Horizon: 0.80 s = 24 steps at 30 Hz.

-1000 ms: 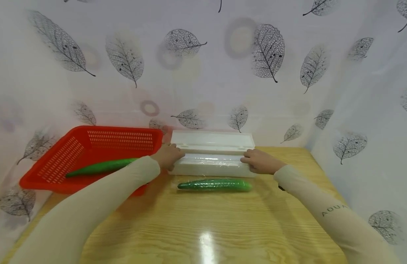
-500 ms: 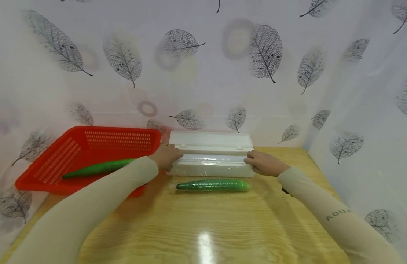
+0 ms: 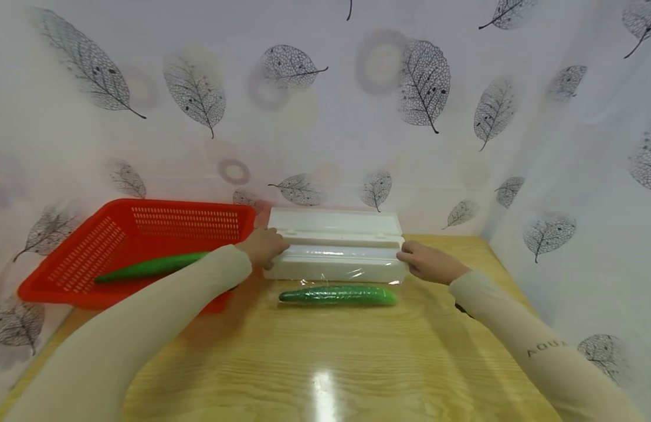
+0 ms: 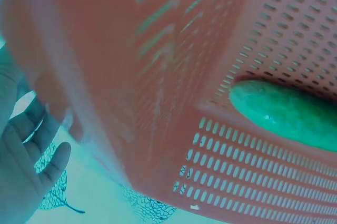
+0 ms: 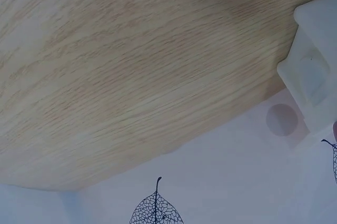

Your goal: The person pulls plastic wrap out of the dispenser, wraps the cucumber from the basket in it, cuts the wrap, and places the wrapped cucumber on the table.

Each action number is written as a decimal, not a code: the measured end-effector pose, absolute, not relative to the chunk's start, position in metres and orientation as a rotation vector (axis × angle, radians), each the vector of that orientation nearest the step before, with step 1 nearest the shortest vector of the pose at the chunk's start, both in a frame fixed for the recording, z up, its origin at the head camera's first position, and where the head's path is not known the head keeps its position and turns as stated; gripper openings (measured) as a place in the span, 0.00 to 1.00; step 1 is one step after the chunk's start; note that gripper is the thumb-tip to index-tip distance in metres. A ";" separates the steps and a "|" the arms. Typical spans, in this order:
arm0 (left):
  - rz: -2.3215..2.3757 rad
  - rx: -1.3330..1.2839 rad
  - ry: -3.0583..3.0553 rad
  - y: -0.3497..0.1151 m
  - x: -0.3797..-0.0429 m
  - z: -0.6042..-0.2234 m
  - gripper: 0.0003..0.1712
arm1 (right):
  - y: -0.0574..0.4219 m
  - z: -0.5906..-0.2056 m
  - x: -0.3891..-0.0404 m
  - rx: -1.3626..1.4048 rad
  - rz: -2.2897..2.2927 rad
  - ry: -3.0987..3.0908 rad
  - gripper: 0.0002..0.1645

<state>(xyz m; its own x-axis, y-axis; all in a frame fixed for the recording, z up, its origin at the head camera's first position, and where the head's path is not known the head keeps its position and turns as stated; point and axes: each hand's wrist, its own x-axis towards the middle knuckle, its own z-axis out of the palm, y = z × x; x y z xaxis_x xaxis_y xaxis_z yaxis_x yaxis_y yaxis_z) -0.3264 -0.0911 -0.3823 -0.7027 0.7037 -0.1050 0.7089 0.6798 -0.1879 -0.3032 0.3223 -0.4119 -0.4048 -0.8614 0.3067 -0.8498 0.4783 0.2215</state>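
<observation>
A white cling film dispenser (image 3: 299, 271) lies at the back of the table, its lid (image 3: 333, 220) tipped back and the film roll (image 3: 333, 252) showing inside. My left hand (image 3: 262, 246) grips its left end, the fingers bent over the top. At the opposite end, my right hand (image 3: 431, 262) holds the corner with thumb and forefinger close together. Loose clear film glints over the front wall. Just before the dispenser lies a cucumber (image 3: 338, 295) wrapped in film. In the left wrist view, my left hand (image 4: 31, 155) appears behind the basket's wall with its fingers bent.
Left of the dispenser stands a red perforated basket (image 3: 188, 220), close by my left forearm. It holds another long green cucumber (image 3: 151, 268). A leaf-patterned curtain (image 3: 325, 117) hangs behind the wooden table (image 3: 357, 363).
My right hand has shifted slightly right, out to the dispenser's end, while my left hand stays at its end. The loose film over the front has changed its folds. The whole view drifts slightly.
</observation>
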 end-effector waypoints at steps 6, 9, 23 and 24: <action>-0.167 1.164 2.871 -0.102 -0.330 -0.376 0.13 | 0.322 -0.412 -0.298 1.334 0.000 -2.394 0.14; -0.080 1.095 2.870 -0.106 -0.331 -0.372 0.14 | 0.320 -0.410 -0.297 1.307 0.006 -2.410 0.15; -0.053 0.892 2.905 -0.111 -0.320 -0.347 0.06 | 0.320 -0.408 -0.289 1.137 0.031 -2.540 0.16; -0.116 0.907 2.939 -0.107 -0.315 -0.345 0.06 | 0.320 -0.406 -0.288 1.123 0.029 -2.536 0.17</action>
<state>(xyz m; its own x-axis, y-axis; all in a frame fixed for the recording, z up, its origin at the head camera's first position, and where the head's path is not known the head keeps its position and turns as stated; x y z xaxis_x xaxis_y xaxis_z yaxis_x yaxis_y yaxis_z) -0.3155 -0.1071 -0.3448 -0.8245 0.5597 -0.0834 0.5646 0.8237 -0.0531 -0.2875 0.3199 -0.4065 -0.6163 -0.7119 0.3368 -0.7193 0.6829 0.1272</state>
